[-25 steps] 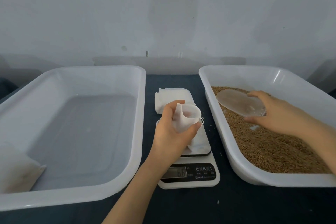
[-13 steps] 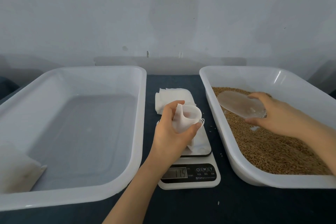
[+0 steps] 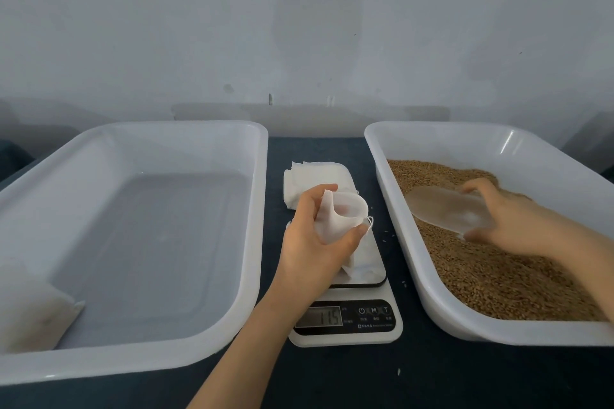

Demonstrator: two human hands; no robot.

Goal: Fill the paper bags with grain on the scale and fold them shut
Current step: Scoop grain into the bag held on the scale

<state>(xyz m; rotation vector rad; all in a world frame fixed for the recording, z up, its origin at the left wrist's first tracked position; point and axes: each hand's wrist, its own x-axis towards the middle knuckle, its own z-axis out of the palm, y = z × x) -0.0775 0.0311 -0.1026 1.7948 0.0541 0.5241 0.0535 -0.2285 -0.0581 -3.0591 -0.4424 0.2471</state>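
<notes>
Head view: our left hand [image 3: 310,242] grips a paper bag [image 3: 339,216] open on the scale [image 3: 345,315] at mid-desk, ready for filling. Our right hand [image 3: 508,216] clasps a scoop [image 3: 445,209] low over grain [image 3: 491,272] in the right tray [image 3: 428,295], to load it

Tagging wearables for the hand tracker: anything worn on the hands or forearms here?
Nothing worn. Left hand and right hand are bare: no gloves, rings, watch or bands visible. Both forearms are bare to the frame edge, no sleeve in view. The right hand looks slightly blurred.

Scale [image 3: 345,319] between two tubs [image 3: 252,209]; grain [image 3: 481,276] in right.
</notes>
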